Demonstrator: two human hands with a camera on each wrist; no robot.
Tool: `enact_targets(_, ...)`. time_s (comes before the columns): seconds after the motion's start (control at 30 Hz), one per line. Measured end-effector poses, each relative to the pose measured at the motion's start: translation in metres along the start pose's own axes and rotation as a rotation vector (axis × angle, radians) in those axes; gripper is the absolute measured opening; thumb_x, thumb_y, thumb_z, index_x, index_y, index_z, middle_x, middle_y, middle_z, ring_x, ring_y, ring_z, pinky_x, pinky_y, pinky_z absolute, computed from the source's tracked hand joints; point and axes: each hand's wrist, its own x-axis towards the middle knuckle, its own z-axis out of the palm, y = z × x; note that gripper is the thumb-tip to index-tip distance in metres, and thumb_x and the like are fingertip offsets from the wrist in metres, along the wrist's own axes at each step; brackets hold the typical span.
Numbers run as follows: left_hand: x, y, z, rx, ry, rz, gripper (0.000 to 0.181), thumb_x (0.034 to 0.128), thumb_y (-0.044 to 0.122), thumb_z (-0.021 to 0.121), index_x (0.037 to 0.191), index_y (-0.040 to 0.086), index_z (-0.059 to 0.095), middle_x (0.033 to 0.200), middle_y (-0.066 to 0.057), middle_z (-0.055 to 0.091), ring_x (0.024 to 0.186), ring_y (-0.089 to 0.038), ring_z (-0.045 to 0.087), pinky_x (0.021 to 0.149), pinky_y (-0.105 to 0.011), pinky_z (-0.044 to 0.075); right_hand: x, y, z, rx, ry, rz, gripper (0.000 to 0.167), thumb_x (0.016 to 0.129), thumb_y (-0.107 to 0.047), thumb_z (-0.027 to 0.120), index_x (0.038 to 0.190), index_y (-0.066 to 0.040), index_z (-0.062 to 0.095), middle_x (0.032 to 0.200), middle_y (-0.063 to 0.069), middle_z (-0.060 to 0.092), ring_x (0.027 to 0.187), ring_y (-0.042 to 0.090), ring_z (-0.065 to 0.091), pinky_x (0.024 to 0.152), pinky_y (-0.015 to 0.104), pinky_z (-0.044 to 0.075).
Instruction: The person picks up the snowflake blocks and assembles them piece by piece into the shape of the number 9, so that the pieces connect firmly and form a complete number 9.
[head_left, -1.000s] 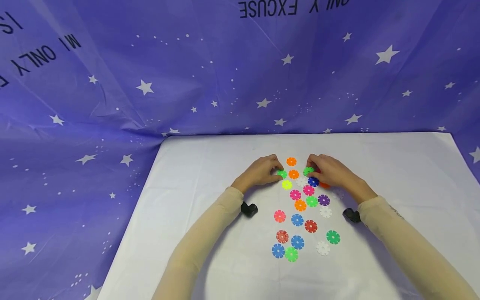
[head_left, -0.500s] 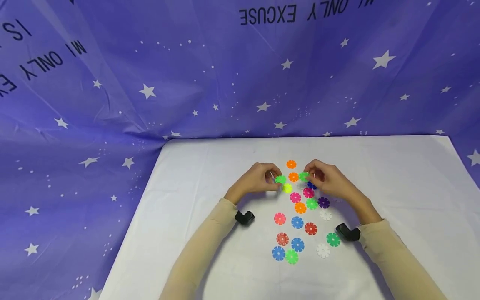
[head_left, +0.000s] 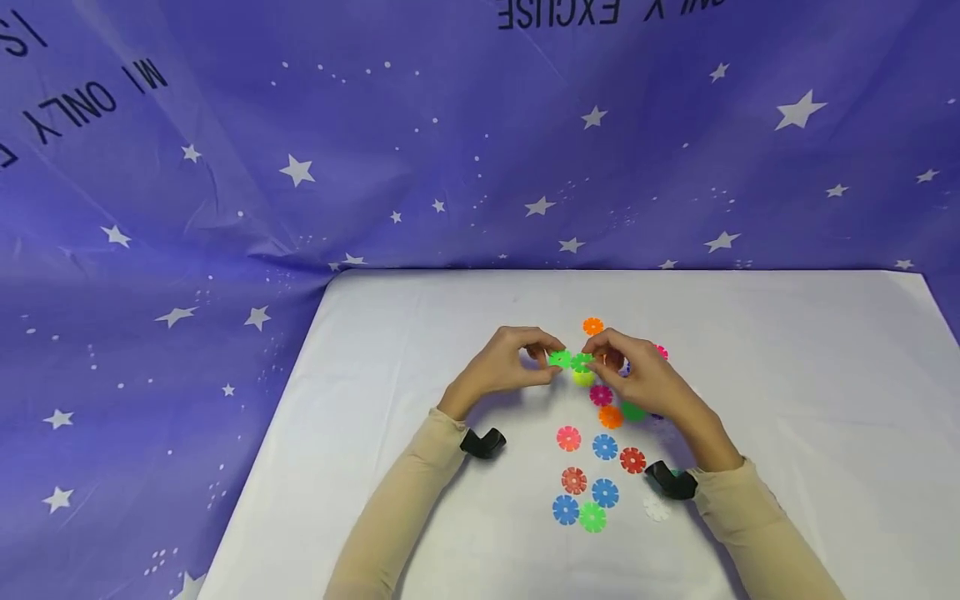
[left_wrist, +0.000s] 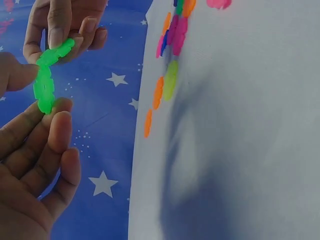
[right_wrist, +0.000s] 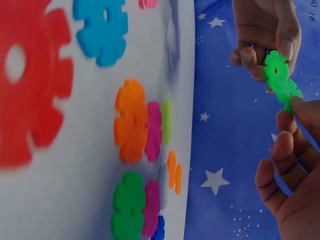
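Note:
Between thumb and fingers, my left hand pinches a bright green notched disc above the table. My right hand pinches a second green disc just to its right. In the left wrist view the left hand's disc meets the other disc at their edges, at an angle; whether their notches interlock I cannot tell. The right wrist view also shows the left hand's disc against the right hand's disc. A yellow disc lies below them.
Several loose discs lie on the white table, including an orange one behind the hands and blue and red ones nearer. Black wrist devices hang at both cuffs. A purple starry cloth stands behind.
My right hand has lifted its green disc and moved left until it is against the left one. The left hand has risen slightly from the table with its disc.

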Motion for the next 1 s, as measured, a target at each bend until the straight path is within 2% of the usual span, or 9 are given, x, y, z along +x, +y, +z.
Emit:
enact_targets(0.2,0.0034,0.0062,-0.0044,-0.037,-0.026,0.013,0.029,0.0795,0.01,0.077,0.108,0.006,0.072,0.088,-0.002,0.07,0.075,-0.025,0.066,0.078,-0.022,0.053,-0.0013,-0.0041,0.0015,-0.04,0.058,-0.043,0.025,0.082,0.003,0.075,0.101,-0.011,0.064,0.084,-0.007,0.062,0.069,0.008,0.05,0.062,0.023,0.047)
enact_targets(0.37,0.0039,0.0071,-0.0057,-0.109,-0.032,-0.003,0.031,0.0798,0.008,0.076,0.11,0.006,0.071,0.088,-0.002,0.07,0.075,-0.011,0.064,0.08,-0.022,0.053,-0.0016,-0.0057,-0.0011,-0.049,0.068,-0.067,0.028,0.079,0.007,0.076,0.097,-0.01,0.063,0.083,-0.006,0.062,0.071,0.006,0.049,0.063,0.018,0.046)
enact_targets(0.47,0.0022,0.006,-0.0054,-0.178,-0.035,-0.032,0.031,0.0814,0.005,0.076,0.112,0.004,0.071,0.089,-0.003,0.07,0.075,-0.006,0.062,0.08,-0.024,0.054,-0.0017,-0.0047,-0.0012,-0.029,0.064,-0.079,0.028,0.078,0.009,0.075,0.095,-0.01,0.062,0.083,-0.006,0.061,0.07,0.006,0.049,0.063,0.018,0.046)
enact_targets(0.67,0.0011,0.0065,-0.0053,-0.28,-0.033,-0.107,0.033,0.0818,0.008,0.079,0.114,0.004,0.071,0.089,-0.006,0.07,0.076,-0.012,0.063,0.081,-0.028,0.054,-0.0008,-0.005,-0.0014,-0.009,0.079,-0.094,0.03,0.078,0.011,0.075,0.095,-0.009,0.061,0.082,-0.006,0.06,0.07,0.007,0.049,0.063,0.018,0.045)
enact_targets(0.8,0.0022,0.0084,-0.0057,-0.293,-0.035,-0.12,0.036,0.0799,0.01,0.081,0.115,0.004,0.072,0.086,-0.006,0.07,0.076,-0.013,0.063,0.081,-0.028,0.054,-0.0009,-0.0055,-0.0015,-0.014,0.086,-0.1,0.03,0.077,0.011,0.075,0.096,-0.007,0.06,0.081,-0.006,0.06,0.07,0.007,0.049,0.063,0.017,0.045)
enact_targets(1.0,0.0023,0.009,-0.0029,-0.243,-0.078,-0.134,0.036,0.0816,0.011,0.079,0.116,0.005,0.071,0.083,-0.002,0.068,0.077,-0.007,0.062,0.078,-0.024,0.054,-0.0018,-0.0036,0.0018,-0.056,0.085,-0.111,0.032,0.077,0.01,0.075,0.099,-0.005,0.059,0.083,-0.004,0.062,0.071,0.005,0.05,0.065,0.016,0.046)
